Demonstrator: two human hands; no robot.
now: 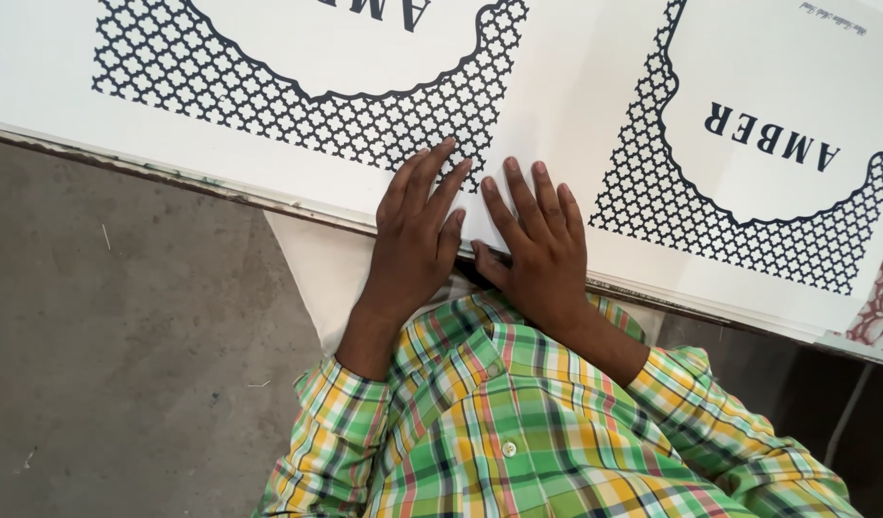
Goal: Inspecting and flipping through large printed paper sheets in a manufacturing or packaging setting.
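A stack of large white printed sheets (557, 105) with black lattice patterns lies on a table in front of me. My left hand (418, 235) rests flat on the near edge of the top sheet, fingers spread over the lattice print. My right hand (537, 249) lies flat beside it, palm down on the white strip between two printed panels, thumb at the sheet's edge. Both hands press on the paper and grip nothing. My green, yellow and red checked shirt sleeves (518, 432) fill the lower middle.
The table's worn front edge (173, 177) runs diagonally from upper left to lower right. A white sheet or cloth (317, 278) hangs below that edge by my left wrist. Grey concrete floor (116, 364) lies at the left. A pink patterned item (882, 307) shows at the right edge.
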